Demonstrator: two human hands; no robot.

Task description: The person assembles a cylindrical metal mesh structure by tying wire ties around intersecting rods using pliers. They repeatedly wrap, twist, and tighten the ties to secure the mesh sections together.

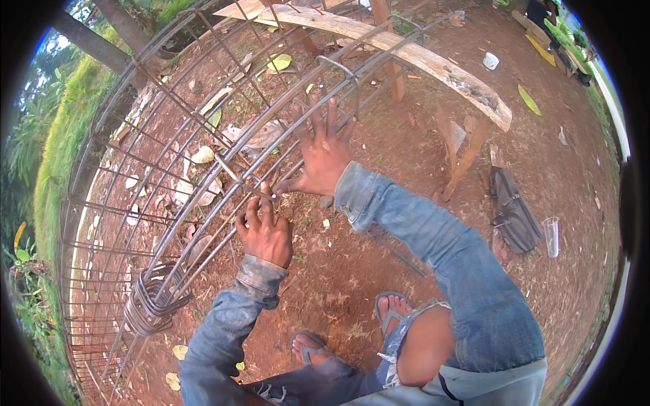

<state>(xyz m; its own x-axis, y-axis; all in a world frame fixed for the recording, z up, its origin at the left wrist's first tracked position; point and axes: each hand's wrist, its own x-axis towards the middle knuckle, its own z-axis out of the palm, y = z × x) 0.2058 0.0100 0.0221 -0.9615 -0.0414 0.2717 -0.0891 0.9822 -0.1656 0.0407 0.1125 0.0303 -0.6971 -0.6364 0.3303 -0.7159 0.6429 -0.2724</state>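
Note:
A long cage of steel reinforcing bars (233, 172) runs from the lower left to the top right in front of me. My left hand (266, 233) is at its near edge, fingers bent onto a steel stirrup (230, 169) that crosses the long bars. Just above and to the right, my right hand (325, 155) lies spread over the near bars, its thumb pointing toward the left fingertips. Another stirrup (342, 66) loops around the bars beyond the right fingers. Farther down the cage, a bundle of stirrups (157, 298) hangs around the bars.
A rough wooden plank (433, 57) on posts supports the far end. On the reddish soil to the right are a dark bag (514, 210), a clear cup (552, 237) and a white cup (490, 61). My sandalled feet (311, 348) are below. A person (542, 13) is at the top right.

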